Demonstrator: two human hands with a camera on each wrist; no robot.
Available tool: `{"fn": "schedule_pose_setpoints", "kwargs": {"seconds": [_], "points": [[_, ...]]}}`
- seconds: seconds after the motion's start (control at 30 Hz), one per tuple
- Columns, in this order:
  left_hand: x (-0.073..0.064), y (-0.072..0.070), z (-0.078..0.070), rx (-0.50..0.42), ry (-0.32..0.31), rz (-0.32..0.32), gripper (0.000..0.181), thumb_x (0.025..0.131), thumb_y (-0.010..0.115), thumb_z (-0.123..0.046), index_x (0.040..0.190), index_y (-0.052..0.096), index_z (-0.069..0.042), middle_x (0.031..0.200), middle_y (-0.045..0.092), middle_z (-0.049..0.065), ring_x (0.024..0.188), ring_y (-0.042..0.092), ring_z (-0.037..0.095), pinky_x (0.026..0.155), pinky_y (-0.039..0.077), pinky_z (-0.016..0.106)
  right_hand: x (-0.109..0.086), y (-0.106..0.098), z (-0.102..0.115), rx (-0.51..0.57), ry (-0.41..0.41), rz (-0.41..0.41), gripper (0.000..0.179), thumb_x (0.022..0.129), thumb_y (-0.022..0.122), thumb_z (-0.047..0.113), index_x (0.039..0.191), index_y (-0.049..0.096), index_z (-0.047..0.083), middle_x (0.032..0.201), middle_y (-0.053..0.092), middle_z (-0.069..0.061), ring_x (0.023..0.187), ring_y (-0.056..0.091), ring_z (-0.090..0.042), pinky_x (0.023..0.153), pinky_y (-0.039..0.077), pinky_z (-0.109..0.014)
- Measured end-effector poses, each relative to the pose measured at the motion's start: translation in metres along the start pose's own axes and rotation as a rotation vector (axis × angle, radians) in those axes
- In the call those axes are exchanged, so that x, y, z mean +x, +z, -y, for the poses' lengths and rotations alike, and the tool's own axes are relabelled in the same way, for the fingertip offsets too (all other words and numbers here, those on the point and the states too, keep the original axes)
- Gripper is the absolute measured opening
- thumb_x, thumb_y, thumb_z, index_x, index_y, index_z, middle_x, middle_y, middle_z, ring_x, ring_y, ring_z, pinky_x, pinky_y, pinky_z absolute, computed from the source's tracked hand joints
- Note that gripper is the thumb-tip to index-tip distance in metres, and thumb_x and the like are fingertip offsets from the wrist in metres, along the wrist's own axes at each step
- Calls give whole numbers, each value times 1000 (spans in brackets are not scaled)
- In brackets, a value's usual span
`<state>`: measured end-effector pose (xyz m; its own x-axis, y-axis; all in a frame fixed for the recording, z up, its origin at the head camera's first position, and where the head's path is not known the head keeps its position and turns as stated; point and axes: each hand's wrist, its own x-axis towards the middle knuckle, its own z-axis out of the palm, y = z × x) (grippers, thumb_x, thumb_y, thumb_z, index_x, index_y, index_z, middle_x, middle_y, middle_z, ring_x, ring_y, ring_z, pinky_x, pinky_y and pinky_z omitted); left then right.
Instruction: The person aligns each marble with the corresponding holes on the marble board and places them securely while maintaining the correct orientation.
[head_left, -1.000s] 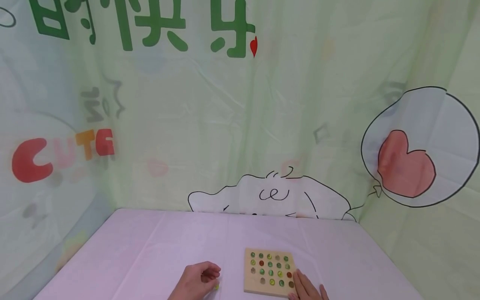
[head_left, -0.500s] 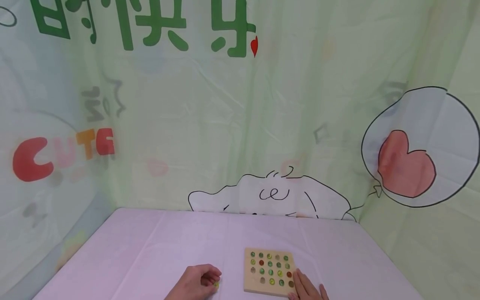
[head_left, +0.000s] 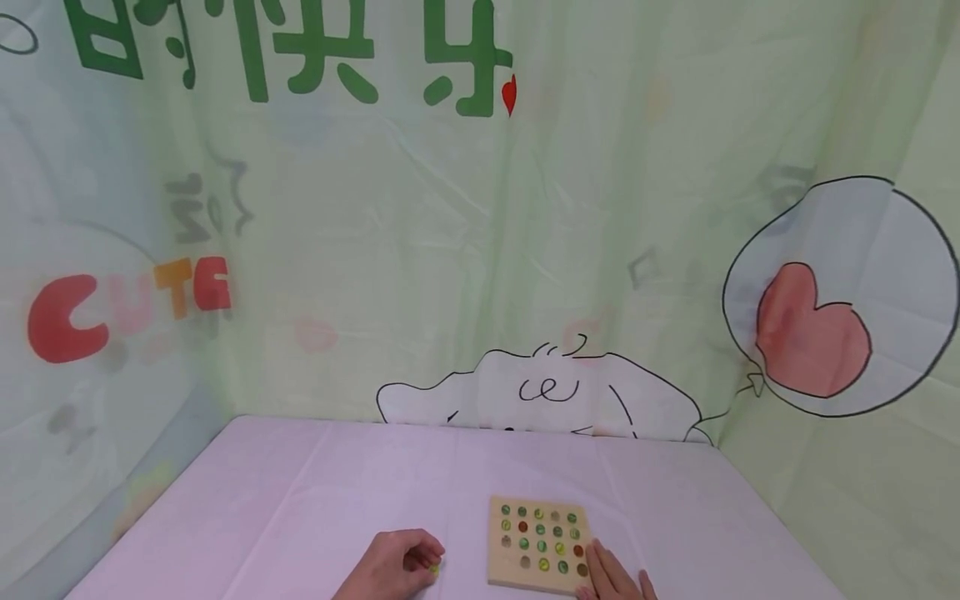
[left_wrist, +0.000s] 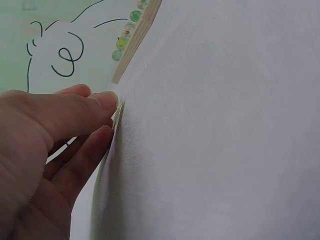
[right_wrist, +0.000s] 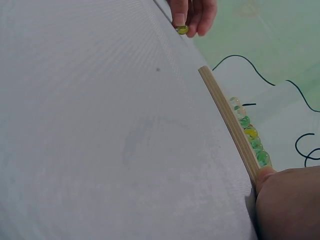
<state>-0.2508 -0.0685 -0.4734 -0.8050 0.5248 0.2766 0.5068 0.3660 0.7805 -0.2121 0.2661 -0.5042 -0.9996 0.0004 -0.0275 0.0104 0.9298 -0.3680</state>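
Note:
Low in the head view, my left hand [head_left: 393, 565] pinches a yellow-green glass marble [head_left: 434, 570] between thumb and fingertips, close over the tabletop. In the right wrist view the same marble [right_wrist: 182, 30] shows below the fingertips. To the right lies a square wooden board [head_left: 513, 577] bearing rows of glass marbles, green, yellow, red and clear; its near-left corner shows bare wood. Along the board's right edge, my right hand [head_left: 617, 575] rests with straight fingers against the side. The thumb [right_wrist: 265, 173] touches the near edge in the right wrist view.
A pale pinkish-white cloth covers the table [head_left: 360, 475]. Behind and on both sides hangs a light green printed curtain [head_left: 420, 250] with a balloon drawing [head_left: 900, 250] at the right.
My left hand has shifted very slightly right, and its fingers have drawn round the marble. The right hand and the board have stayed where they were.

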Motion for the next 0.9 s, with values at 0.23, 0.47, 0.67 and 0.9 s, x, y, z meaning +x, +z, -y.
{"fn": "schedule_pose_setpoints", "kwargs": {"seconds": [0.23,0.47,0.67,0.9], "points": [[5,4,-2,-23,-59,11,17,75,68,-9,92,64,-11,81,66,-5,70,57,-2,63,48,17,-3,-1,3,1,1,-7,109,64,10,86,136,36,9,143,35,-5,132,28,-29,102,4,-64],[16,11,-10,-16,-109,13,16,75,66,-6,90,64,-13,81,65,-4,71,56,0,64,47,16,-1,10,-3,-22,6,-52,112,62,-5,85,136,37,12,143,36,-2,132,30,-26,102,5,-63],[28,17,-18,-19,-92,-10,16,75,67,-5,90,65,-11,81,64,-6,70,55,-1,64,47,16,0,13,-5,-17,10,-53,114,61,-10,84,137,36,13,143,34,-2,133,28,-27,103,3,-62],[41,28,-29,-35,-47,-15,17,75,67,-4,91,65,-9,82,65,-6,71,55,-2,64,48,16,0,2,-1,-14,25,7,114,59,2,87,137,35,11,143,34,-4,133,27,-29,102,3,-63]]}}
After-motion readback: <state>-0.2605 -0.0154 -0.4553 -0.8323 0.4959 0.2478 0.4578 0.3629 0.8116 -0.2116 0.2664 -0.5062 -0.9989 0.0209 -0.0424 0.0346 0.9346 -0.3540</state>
